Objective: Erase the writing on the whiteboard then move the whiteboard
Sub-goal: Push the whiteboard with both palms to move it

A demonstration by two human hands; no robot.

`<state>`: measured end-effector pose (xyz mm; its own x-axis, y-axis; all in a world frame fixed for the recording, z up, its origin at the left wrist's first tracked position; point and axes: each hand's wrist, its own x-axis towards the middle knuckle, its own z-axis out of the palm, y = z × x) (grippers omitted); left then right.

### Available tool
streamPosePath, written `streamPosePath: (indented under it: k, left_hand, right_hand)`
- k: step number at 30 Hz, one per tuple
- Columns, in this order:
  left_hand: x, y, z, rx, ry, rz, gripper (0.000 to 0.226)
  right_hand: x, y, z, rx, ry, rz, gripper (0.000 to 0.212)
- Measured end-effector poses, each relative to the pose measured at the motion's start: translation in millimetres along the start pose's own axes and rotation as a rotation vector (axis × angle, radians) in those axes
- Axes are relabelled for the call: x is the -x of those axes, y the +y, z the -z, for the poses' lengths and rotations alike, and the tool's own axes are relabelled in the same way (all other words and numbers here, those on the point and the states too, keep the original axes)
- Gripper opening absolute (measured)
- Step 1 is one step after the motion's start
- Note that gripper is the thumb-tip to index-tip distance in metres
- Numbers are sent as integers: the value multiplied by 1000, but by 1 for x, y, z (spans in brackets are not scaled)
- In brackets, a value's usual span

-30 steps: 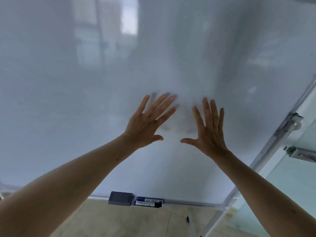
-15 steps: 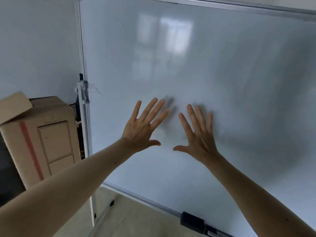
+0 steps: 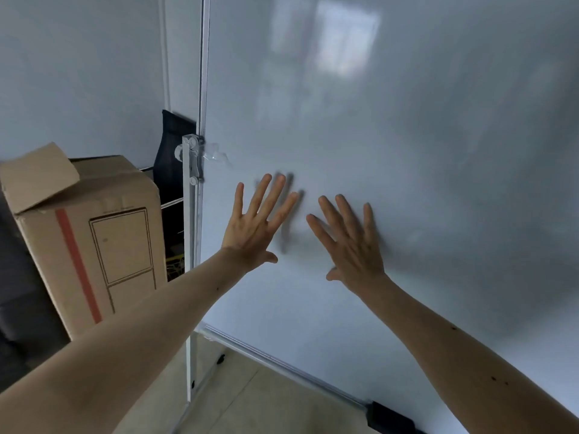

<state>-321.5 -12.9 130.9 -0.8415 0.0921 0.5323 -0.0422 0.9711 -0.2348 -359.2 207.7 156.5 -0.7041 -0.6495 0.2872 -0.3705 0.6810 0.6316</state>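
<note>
Across most of the view, whiteboard [image 3: 407,151]: standing upright on its stand, surface looking wiped clean, though glare may be hiding faint marks.
Handling: likely stiff, slick-faced and top-heavy; flat palms are getting little purchase, so the metal frame [image 3: 203,89] at its left edge looks the better hold.
Cardboard box [image 3: 87,233]: sitting just left of the stand, one flap lifting; contents not showing.
Left hand [image 3: 253,227]: reaching flat, fingers spread, gripping nothing, near the left edge.
Right hand [image 3: 354,245]: pressing flat beside it, fingers splayed, empty.
Eraser [image 3: 388,418]: resting on the bottom rail.
</note>
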Motion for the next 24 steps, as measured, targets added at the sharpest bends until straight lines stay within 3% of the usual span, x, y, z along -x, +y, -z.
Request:
streamPosePath:
  k: [12, 24]
  left_hand:
    - [-57, -2, -58, 49, 54, -65, 164]
    - [-146, 6, -114, 104, 62, -102, 160]
  right_hand:
    - [-30, 22, -43, 46, 88, 20, 149]
    - [-94, 55, -97, 84, 35, -44, 148]
